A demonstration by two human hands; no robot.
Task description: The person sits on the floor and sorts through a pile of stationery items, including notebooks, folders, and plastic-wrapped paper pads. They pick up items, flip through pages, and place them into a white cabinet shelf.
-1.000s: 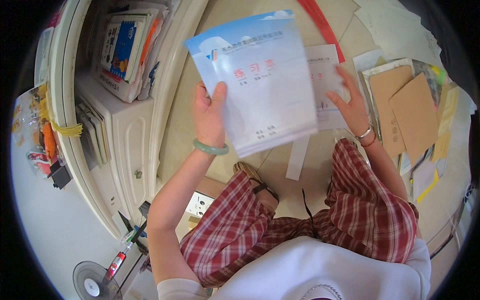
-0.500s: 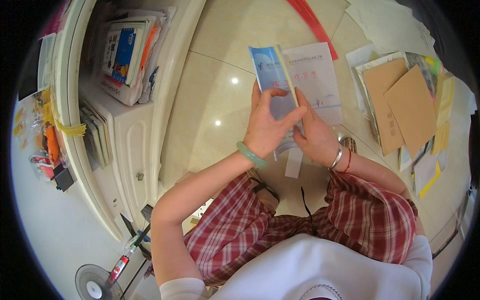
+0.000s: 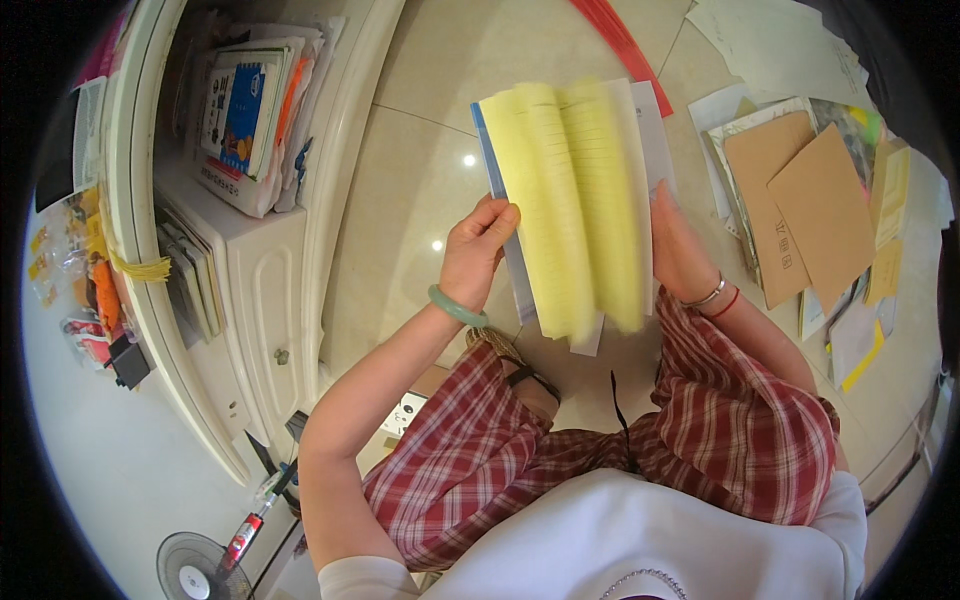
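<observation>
An exercise book with ruled yellow pages lies spread between my two hands, above the floor. Its pages are blurred by motion, and a strip of blue cover shows along the left edge. My left hand pinches that edge, thumb on top of the pages, the other fingers mostly behind. At the opposite edge my right hand supports the white-looking cover side; its fingers are partly hidden behind the book. A green bangle sits on my left wrist, a silver one and a red string on my right.
Brown paper folders lie on loose papers to the right, with white sheets farther back. A red strip crosses the tiled floor. At left, a white cabinet holds stacked books. A small fan stands at lower left.
The exercise book, earlier folded narrow with its blue cover showing, is now opened wide to its yellow pages. My hands have moved apart, left hand leftward, right hand rightward.
</observation>
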